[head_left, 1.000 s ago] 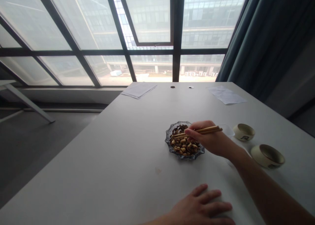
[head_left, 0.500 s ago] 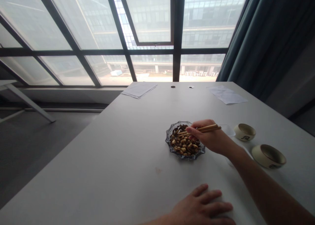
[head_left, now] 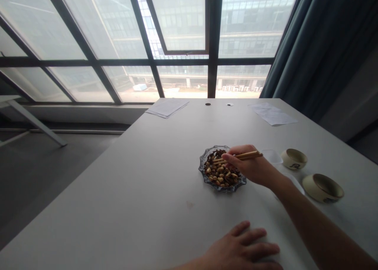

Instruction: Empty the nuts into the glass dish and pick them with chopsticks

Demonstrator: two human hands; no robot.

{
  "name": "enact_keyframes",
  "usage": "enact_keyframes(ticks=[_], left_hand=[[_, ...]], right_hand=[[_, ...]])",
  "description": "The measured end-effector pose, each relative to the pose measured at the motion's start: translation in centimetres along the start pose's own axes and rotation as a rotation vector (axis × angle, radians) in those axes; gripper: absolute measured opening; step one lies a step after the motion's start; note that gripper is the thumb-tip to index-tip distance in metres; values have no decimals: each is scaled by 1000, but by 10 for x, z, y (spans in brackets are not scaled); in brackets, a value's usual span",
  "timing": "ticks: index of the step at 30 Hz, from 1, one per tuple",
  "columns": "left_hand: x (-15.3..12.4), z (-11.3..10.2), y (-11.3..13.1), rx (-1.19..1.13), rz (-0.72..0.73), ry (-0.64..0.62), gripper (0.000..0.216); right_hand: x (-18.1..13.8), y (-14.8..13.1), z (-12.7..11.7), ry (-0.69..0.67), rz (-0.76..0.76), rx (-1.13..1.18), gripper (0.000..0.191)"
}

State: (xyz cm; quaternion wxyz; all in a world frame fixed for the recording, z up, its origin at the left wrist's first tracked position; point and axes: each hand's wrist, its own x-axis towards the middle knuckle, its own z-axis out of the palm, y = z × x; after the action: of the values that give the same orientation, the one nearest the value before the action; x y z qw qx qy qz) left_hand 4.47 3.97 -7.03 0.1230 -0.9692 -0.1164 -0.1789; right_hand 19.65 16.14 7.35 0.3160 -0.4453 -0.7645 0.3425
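My right hand [head_left: 246,162] is closed around a pair of wooden chopsticks [head_left: 249,155] above a scalloped glass bowl [head_left: 202,174]. The chopstick tips point left, down among the bowl's contents; whether they pinch anything I cannot tell. Pale nuts in shells, like pistachios [head_left: 221,179], fill the near side of the bowl. Dark, slender pieces, perhaps seeds [head_left: 211,158], show mostly at its far and left side. Near the front edge of the view, my left hand [head_left: 242,246] lies on the white table [head_left: 132,191], fingers spread, holding nothing.
Right of the bowl stand two cream ceramic bowls [head_left: 294,159] with dark markings. Two clear plastic containers [head_left: 271,156] sit beside them, one partly behind my right forearm. Papers [head_left: 167,108] lie at the far left, another sheet [head_left: 273,113] at the far right. Windows and a dark curtain [head_left: 310,41] lie beyond.
My right hand and the chopsticks have shifted very slightly left; the chopsticks' rear ends sit a little lower. My left hand and the bowls stay put.
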Motion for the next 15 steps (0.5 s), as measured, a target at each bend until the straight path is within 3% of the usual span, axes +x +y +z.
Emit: enact_keyframes(ticks=[15], left_hand=[[0, -6, -1, -176, -29, -74, 39]], right_hand=[[6, 8, 6, 231, 202, 227, 49]])
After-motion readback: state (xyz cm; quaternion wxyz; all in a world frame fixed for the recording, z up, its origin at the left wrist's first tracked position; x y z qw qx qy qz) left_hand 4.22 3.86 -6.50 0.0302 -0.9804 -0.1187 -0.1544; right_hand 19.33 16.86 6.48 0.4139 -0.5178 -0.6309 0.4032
